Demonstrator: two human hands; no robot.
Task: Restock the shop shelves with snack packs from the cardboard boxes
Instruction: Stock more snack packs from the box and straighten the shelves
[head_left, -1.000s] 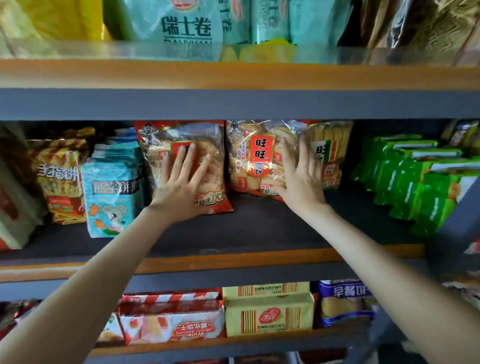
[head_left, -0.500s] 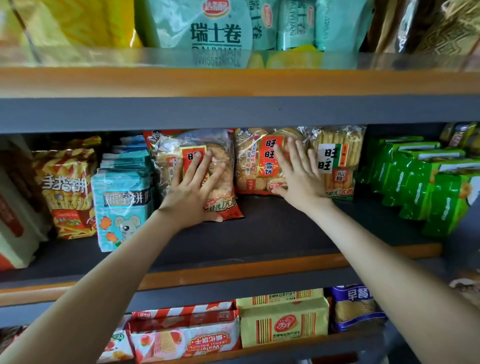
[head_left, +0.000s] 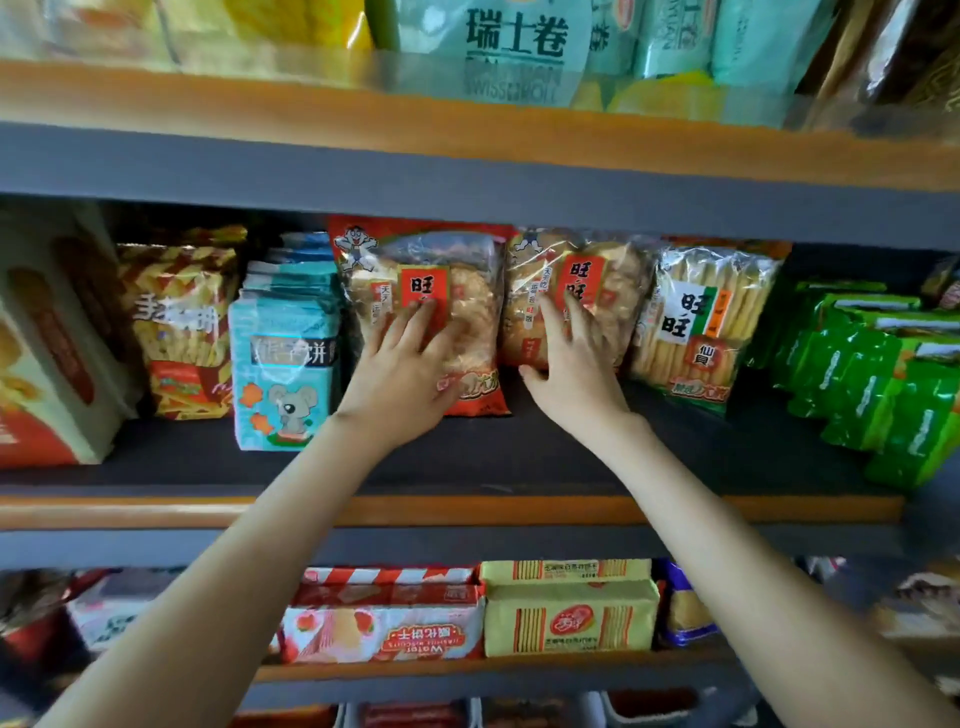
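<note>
Two red-labelled rice cracker bags stand side by side on the dark middle shelf (head_left: 467, 462). My left hand (head_left: 402, 371) lies flat with straight fingers against the front of the left cracker bag (head_left: 467, 291). My right hand (head_left: 574, 364) presses with straight fingers on the right cracker bag (head_left: 623, 291), its thumb at the bag's lower left corner. Neither hand grips a bag. No cardboard box is in view.
Left of the crackers stand blue mouse-print packs (head_left: 283, 364), a stick-biscuit bag (head_left: 179, 332) and a large box (head_left: 47, 353). To the right are a bag of long crackers (head_left: 711, 322) and green packs (head_left: 878, 374). Wafer packs (head_left: 387, 623) and yellow packs (head_left: 569, 616) fill the lower shelf.
Both hands have shifted slightly down the fronts of the two cracker bags, and the bags sit further back and more upright. The view has moved closer and tilted.
</note>
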